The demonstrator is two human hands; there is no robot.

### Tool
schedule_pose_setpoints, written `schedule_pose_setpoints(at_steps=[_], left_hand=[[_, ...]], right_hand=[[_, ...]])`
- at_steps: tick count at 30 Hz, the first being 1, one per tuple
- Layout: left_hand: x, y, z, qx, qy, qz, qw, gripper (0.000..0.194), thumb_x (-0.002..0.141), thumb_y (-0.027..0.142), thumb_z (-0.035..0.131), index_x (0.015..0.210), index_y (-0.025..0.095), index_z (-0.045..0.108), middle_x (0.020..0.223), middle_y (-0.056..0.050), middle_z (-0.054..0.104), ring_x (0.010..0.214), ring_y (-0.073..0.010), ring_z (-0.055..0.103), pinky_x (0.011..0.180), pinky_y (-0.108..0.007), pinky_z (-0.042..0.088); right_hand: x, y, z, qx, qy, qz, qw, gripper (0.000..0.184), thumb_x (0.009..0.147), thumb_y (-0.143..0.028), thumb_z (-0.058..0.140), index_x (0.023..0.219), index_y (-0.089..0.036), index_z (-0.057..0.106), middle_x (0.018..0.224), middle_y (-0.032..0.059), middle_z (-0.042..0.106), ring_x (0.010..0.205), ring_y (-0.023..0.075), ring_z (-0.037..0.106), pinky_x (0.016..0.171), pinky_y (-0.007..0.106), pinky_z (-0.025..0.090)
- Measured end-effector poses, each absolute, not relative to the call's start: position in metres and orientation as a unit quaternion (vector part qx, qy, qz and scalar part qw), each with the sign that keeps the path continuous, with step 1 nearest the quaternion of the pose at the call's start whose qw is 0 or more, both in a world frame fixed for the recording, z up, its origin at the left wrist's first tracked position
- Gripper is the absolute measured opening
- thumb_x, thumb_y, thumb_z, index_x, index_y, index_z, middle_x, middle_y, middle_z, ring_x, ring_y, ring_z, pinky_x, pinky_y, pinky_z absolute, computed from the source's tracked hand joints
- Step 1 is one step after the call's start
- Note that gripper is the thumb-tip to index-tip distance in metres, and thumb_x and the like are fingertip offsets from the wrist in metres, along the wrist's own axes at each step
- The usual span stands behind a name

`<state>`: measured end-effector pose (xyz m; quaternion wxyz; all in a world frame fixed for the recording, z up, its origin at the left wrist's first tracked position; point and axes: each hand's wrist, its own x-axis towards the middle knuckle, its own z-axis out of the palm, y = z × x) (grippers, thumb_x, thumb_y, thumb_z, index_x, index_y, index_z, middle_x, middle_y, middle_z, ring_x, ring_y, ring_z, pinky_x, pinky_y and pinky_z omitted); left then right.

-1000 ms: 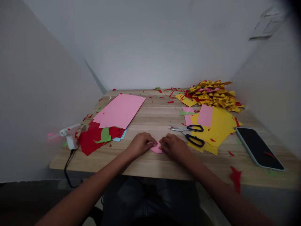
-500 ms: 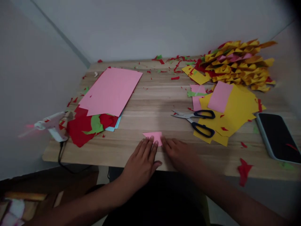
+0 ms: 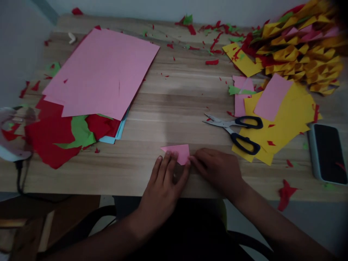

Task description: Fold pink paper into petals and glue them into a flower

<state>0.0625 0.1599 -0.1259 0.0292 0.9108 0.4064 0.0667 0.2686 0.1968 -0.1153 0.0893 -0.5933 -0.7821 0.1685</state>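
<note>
A wooden table [image 3: 146, 152] with a left hand [image 3: 163, 185], a right hand [image 3: 223, 170] and a small pink paper [image 3: 183, 153] at the lower middle of the frame.
Big pink sheets [image 3: 106, 72] lie at the upper left, and a bumpy pile of folded yellow paper [image 3: 307, 54] sits at the upper right. Flat yellow sheets [image 3: 293, 127] lie below that pile, and red paper [image 3: 51, 134] is at the left. The left hand is spread out, its fingers a bit apart, with some tips on the small pink paper. The right hand is curled, its tips by the paper's right edge; I can't tell if they pinch it. A phone [image 3: 330, 154] is at the right side. Open scissors [image 3: 227, 124] lie left of it, partly on the yellow sheets. The small pink paper has a pointy left end. Little red bits [image 3: 212, 62] are dotted near the top.
</note>
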Motion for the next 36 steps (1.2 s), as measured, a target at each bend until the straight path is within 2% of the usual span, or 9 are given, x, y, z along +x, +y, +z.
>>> schedule_pose_setpoints(at_steps=[3,9,14,17,20,23,26,29,36], left_hand=[[0.06,0.161,-0.128,0.907,0.408,0.086,0.059,0.073,0.082,0.013,0.062,0.151,0.019,0.038,0.152,-0.026,0.037,0.145,-0.0402,0.034,0.117,-0.054,0.032],[0.059,0.162,-0.132,0.896,0.42,0.118,0.083,0.07,0.082,0.007,0.059,0.149,0.021,0.044,0.15,-0.023,0.039,0.144,-0.037,0.036,0.116,-0.053,0.033],[0.059,0.162,-0.132,0.895,0.423,0.127,0.057,0.059,0.085,0.013,0.06,0.143,0.02,0.053,0.146,-0.02,0.048,0.136,-0.0347,0.044,0.113,-0.049,0.036],[0.064,0.16,-0.132,0.894,0.429,0.131,0.02,0.052,0.088,0.019,0.059,0.14,0.023,0.058,0.137,-0.014,0.058,0.128,-0.0309,0.05,0.107,-0.043,0.04],[0.074,0.158,-0.133,0.893,0.432,0.125,-0.015,0.049,0.09,0.018,0.055,0.139,0.02,0.059,0.125,-0.009,0.066,0.115,-0.0261,0.056,0.099,-0.039,0.044],[0.081,0.155,-0.135,0.893,0.431,0.118,-0.044,0.048,0.091,0.017,0.05,0.138,0.01,0.059,0.123,-0.011,0.067,0.113,-0.0255,0.057,0.099,-0.038,0.045],[0.081,0.156,-0.139,0.902,0.41,0.129,-0.032,0.049,0.093,0.018,0.045,0.139,0.006,0.056,0.131,-0.014,0.064,0.123,-0.0279,0.054,0.107,-0.042,0.041],[0.079,0.159,-0.142,0.905,0.398,0.148,-0.009,0.049,0.096,0.018,0.041,0.141,0.005,0.054,0.138,-0.015,0.06,0.13,-0.0303,0.051,0.111,-0.046,0.037],[0.076,0.161,-0.143,0.904,0.391,0.174,-0.002,0.046,0.1,0.02,0.035,0.138,0.007,0.057,0.133,-0.011,0.065,0.127,-0.0262,0.055,0.107,-0.043,0.04]], right_hand=[[0.264,0.2,-0.112,-0.599,-0.786,0.142,0.053,0.034,0.101,-0.037,0.049,0.074,-0.022,0.062,0.07,-0.0003,0.069,0.062,0.0159,0.063,0.054,0.029,0.021],[0.26,0.211,-0.113,-0.606,-0.789,0.09,0.037,0.03,0.102,-0.035,0.048,0.079,-0.022,0.061,0.073,-0.0009,0.069,0.059,0.0144,0.063,0.051,0.028,0.019],[0.254,0.219,-0.113,-0.637,-0.766,0.083,0.016,0.03,0.101,-0.035,0.046,0.081,-0.021,0.062,0.077,0.0012,0.072,0.057,0.014,0.06,0.051,0.028,0.016],[0.258,0.224,-0.109,-0.675,-0.72,0.156,0.043,0.034,0.099,-0.038,0.048,0.072,-0.02,0.059,0.067,0.0018,0.068,0.056,0.0136,0.057,0.053,0.027,0.022],[0.266,0.225,-0.101,-0.679,-0.636,0.362,0.057,0.045,0.096,-0.042,0.047,0.057,-0.02,0.051,0.047,-0.0015,0.055,0.047,0.0112,0.049,0.05,0.024,0.029],[0.27,0.221,-0.095,-0.665,-0.536,0.52,0.014,0.048,0.094,-0.041,0.046,0.051,-0.021,0.048,0.035,-0.0049,0.043,0.034,0.0087,0.04,0.04,0.022,0.026],[0.267,0.221,-0.093,-0.682,-0.492,0.541,-0.017,0.049,0.093,-0.037,0.046,0.047,-0.021,0.046,0.029,-0.0061,0.038,0.027,0.0071,0.034,0.034,0.021,0.022],[0.264,0.225,-0.092,-0.699,-0.469,0.539,-0.033,0.053,0.095,-0.042,0.045,0.046,-0.021,0.044,0.027,-0.0056,0.038,0.022,0.0073,0.032,0.029,0.02,0.021],[0.263,0.228,-0.094,-0.686,-0.448,0.573,-0.029,0.055,0.091,-0.053,0.053,0.047,-0.021,0.045,0.027,-0.0075,0.036,0.021,0.0068,0.032,0.025,0.018,0.019]])
